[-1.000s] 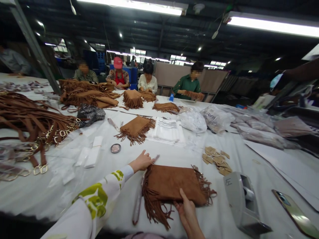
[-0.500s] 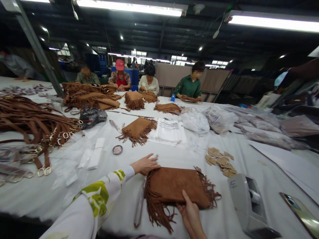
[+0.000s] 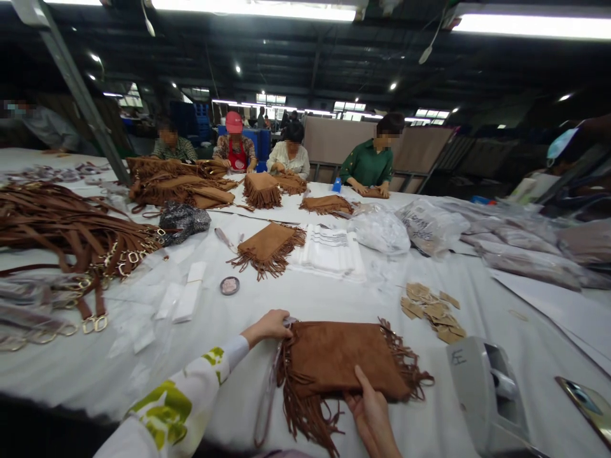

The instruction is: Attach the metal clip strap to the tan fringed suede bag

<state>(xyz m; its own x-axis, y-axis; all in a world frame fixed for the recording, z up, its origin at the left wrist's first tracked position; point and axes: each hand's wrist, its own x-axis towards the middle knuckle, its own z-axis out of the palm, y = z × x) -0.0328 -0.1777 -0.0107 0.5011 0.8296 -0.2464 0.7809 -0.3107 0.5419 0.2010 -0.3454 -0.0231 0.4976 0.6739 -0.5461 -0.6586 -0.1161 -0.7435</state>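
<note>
A brown fringed bag [image 3: 341, 356] at lower centre is pinched at its upper-left corner by the left hand [image 3: 268, 327]; the right hand [image 3: 372, 413] grips its lower edge, thumb on top. No wrapping is yet on it.

Bright fluorescent tubes [image 3: 252, 7] overhead, blown out w/ glare; ceiling betw. them dark. White bench [image 3: 334, 299] evenly lit, shadows soft. Wide-angle warp bends bench edges & corners. Near sleeve [image 3: 162, 407] slightly blurred; far background dim, faces pixelated.
</note>
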